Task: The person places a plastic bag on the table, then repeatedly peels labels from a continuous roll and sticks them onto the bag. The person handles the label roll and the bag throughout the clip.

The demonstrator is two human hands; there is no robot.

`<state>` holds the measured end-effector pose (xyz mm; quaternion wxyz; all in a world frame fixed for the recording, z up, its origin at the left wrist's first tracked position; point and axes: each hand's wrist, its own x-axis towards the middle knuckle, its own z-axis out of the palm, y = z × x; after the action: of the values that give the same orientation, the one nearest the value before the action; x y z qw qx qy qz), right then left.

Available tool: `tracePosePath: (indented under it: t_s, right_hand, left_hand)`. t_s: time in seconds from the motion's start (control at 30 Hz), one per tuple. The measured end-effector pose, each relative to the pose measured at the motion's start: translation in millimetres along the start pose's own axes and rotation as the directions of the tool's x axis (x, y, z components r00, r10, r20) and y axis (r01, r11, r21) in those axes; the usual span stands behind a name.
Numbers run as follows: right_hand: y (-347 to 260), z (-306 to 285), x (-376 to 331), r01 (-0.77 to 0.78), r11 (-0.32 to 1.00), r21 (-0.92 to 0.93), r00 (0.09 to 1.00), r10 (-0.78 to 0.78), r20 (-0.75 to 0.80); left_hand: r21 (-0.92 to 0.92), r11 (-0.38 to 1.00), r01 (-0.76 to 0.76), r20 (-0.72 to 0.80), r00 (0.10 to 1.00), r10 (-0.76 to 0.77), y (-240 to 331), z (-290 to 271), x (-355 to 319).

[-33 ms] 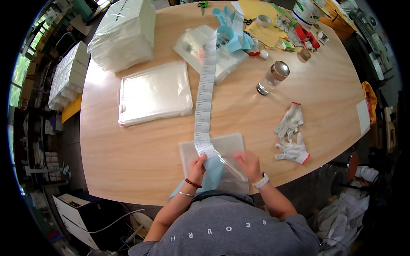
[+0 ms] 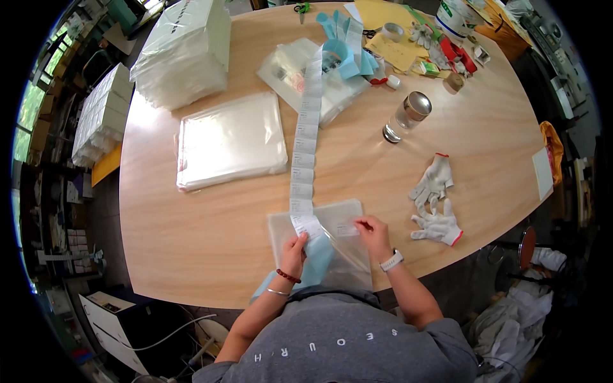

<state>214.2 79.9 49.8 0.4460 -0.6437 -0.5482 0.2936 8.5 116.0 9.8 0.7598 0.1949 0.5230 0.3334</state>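
A long strip of white printed labels [image 2: 302, 172] on blue backing runs down the table toward me. My left hand [image 2: 294, 255] pinches its near end, and the bare pale-blue backing [image 2: 317, 263] hangs below the fingers. Under both hands lies a stack of clear plastic bags [image 2: 353, 262] at the table's near edge. My right hand [image 2: 373, 233] is closed in a pinch at the edge of a single white label [image 2: 347, 229], over the top bag's upper right part. Whether that label touches the plastic all along cannot be made out.
Flat clear bags [image 2: 233, 142] lie left of the strip, with a tall bag stack [image 2: 182, 57] behind. A glass bottle [image 2: 407, 117] and white work gloves [image 2: 437, 220] are to the right. Farther back are more bags [image 2: 287, 71], scissors [image 2: 302, 11] and a tape roll [image 2: 393, 32].
My right hand, blurred before, now shows sharply, pinching the edge of a label that was not visible earlier. My left hand stays on the strip.
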Motion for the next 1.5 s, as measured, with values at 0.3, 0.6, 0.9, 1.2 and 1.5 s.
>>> tracePosePath:
  t_s: [0.3,0.6,0.9,1.2,1.5]
  right_hand:
    - [33,15,27,-0.187,0.982,-0.006,0.982,0.187,0.022]
    - [12,22,32,0.078,0.857,-0.509,0.995,-0.096,-0.009]
    - [39,-2,57,-0.074,0.972,-0.225,0.982,0.11,0.153]
    - [6,-4,46,0.296,0.91,-0.292,0.95,-0.311,-0.005]
    - [3,31,-23,-0.294,0.9,0.323,0.906,0.155,0.393]
  left_hand:
    - [0.002,1.0,0.02,0.017,1.0,-0.02,6,0,-8]
    - [0.02,1.0,0.023,-0.017,1.0,-0.022,5,0,-9]
    - [0.04,0.999,0.008,-0.016,1.0,-0.008,1,-3,-5]
    - [0.043,0.999,-0.022,0.034,0.999,0.02,4,-6,-9]
    - [0.007,1.0,-0.001,0.261,0.965,0.0,-4,-8,8]
